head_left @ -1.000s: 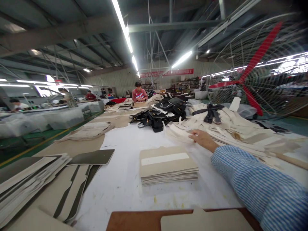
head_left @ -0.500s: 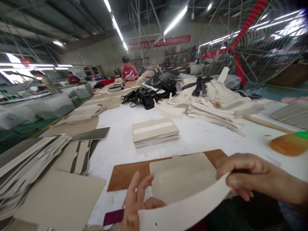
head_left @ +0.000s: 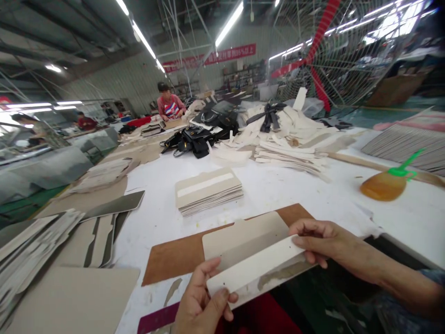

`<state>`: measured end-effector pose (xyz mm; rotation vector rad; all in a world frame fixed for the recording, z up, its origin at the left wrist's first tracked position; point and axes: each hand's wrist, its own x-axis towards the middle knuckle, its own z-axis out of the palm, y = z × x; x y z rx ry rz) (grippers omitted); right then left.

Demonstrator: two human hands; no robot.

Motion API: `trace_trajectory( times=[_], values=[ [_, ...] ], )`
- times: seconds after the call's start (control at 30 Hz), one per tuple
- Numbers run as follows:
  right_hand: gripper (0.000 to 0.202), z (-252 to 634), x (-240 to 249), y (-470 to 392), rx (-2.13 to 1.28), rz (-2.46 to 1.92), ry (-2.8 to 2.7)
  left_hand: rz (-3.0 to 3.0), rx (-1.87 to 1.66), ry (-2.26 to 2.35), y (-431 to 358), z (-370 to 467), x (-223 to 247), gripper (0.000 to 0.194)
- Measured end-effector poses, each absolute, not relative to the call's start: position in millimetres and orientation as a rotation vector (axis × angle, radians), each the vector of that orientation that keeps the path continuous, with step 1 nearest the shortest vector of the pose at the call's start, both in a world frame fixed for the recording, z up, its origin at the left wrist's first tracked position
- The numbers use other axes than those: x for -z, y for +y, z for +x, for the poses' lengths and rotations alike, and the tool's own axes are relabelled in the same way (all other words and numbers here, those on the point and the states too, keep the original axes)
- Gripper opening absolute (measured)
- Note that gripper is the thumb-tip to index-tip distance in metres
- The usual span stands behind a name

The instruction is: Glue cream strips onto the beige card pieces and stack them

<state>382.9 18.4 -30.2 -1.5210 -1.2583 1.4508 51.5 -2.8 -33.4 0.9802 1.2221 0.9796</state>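
Note:
Both hands grip a long off-white strip (head_left: 257, 264) with small dark holes near its ends. My left hand (head_left: 205, 297) pinches its near left end, thumb on top. At the far right end, my right hand (head_left: 323, 241) holds it between thumb and fingers. Under and behind the strip lies a beige panel (head_left: 222, 239) with a small tab on its upper edge. That panel rests on a brown board (head_left: 174, 257). A purple piece (head_left: 158, 317) sits beside my left hand at the table's front edge.
Ahead stands a stack of beige panels (head_left: 208, 190) with a white stripe. Layered pieces (head_left: 38, 246) cover the left side. A bottle of amber liquid with green spout (head_left: 384, 185) is at right. Black bags (head_left: 194, 139), strip piles (head_left: 288, 157) and a co-worker (head_left: 170, 105) are farther back.
The strip has gone from bent to straight, lying lower over the panel. My left hand's fingers have closed on its end. The view has shifted right, so things appear farther left.

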Motion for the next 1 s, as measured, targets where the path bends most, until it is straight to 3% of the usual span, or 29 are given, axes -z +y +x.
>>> trace_trajectory(
  times=[0.27,0.5,1.0],
  values=[
    [0.048,375.2,37.6,47.0,-1.176,-1.633,-1.363,1.180,-1.012,1.432,39.0,50.7,28.2,0.044],
    [0.038,371.5,39.9,49.1,-1.080,-1.707,-1.412,1.224,-1.113,1.472,40.9,48.3,34.4,0.048],
    [0.036,371.1,41.7,47.1,-0.968,-1.807,-1.453,1.285,-1.087,1.616,37.5,42.5,44.1,0.058]
  ],
)
